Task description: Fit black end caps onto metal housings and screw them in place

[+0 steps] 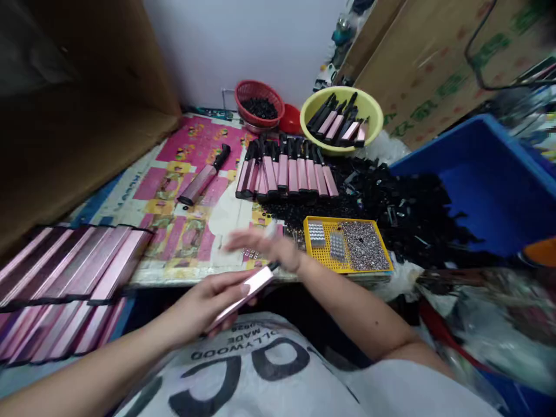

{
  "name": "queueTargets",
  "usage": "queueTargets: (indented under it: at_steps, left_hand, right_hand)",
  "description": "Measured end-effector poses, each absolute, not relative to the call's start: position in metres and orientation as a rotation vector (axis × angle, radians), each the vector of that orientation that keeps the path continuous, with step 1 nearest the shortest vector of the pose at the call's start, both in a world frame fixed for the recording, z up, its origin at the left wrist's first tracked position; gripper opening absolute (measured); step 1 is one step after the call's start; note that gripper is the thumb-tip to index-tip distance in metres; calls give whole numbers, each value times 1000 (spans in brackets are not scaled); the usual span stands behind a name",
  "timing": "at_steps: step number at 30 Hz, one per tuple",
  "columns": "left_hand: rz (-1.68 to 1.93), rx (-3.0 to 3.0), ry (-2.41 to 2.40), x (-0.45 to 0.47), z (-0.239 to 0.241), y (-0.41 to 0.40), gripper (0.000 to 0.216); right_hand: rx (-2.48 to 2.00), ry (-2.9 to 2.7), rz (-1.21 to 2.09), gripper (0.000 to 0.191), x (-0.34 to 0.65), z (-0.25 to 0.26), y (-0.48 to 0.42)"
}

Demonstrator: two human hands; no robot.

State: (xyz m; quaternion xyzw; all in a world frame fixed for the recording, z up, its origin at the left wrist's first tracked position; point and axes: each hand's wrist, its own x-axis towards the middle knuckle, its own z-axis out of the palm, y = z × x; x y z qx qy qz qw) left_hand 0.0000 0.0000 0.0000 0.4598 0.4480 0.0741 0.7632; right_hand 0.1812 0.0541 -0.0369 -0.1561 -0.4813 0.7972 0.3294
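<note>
My left hand (217, 301) is wrapped round a long pink metallic casing (258, 281) with a black end, held at a slant just off the table's front edge. Beyond its black end, my right hand (264, 246) reaches over the tabletop, blurred by motion. Its fingers look stretched out, and I see nothing in them. Small silver pieces (251, 253) lie under that hand. A single pink casing with a black handle (202, 182) rests on the table farther off, and a row of similar pieces (289, 174) lies side by side to its right.
Plain pink casings (104, 260) are stacked at left. A yellow tray (307, 243) of small metal parts lies to the right. Behind are a red basket (245, 87) and a yellow bowl (377, 110). Black parts (417, 214) are heaped beside a blue bin (499, 174).
</note>
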Motion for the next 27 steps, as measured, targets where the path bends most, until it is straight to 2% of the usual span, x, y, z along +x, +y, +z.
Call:
queueTargets:
  at_steps: [7,9,12,16,18,20,27]
  left_hand:
    - [158,855,1010,4,-5,3,55]
    - [157,892,995,2,-6,1,46]
    - [258,1205,1097,-15,-11,2,38]
    - [610,2011,1715,-75,-29,20,31]
    - [621,2207,1986,-105,-37,33,33]
    - [599,2268,2042,-120,-39,50,39]
    - [758,2111,1735,-57,-15,155,42]
  right_hand:
    - [-367,-1095,2132,83,157,-36,35]
    - [-448,-1167,1993,79,153,-37,36]
    - [-716,-1359,1504,67,152,-37,35]
    - [-981,-1557,995,48,167,-50,33]
    - [-1086,-1666,860,32,179,-61,30]
    - [-1174,-1813,735,24,189,-71,25]
    - [-1316,-1995,572,28,193,-72,14]
